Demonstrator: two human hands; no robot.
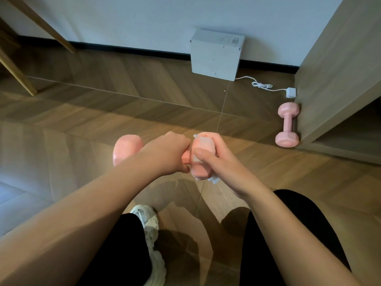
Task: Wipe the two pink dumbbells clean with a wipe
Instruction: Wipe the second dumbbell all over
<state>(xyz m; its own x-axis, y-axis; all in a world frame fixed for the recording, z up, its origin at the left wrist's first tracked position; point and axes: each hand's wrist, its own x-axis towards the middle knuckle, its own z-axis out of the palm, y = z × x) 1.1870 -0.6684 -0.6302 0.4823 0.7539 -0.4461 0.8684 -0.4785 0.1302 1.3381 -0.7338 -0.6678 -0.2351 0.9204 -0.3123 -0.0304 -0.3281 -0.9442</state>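
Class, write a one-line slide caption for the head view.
Left hand grips a pink dumbbell while the right hand holds a wipe around its end; the second dumbbell lies by the cabinet.

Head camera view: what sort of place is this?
Probably a room in a home: a wood-look herringbone floor, a wooden cabinet with a pink dumbbell lying beside it, and a grey plug-in box against the wall.

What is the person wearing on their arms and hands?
Nothing. The left arm and right arm are bare, with no sleeve in view. The left hand and right hand have no gloves. No ring, watch or bracelet shows on the sides we can see.
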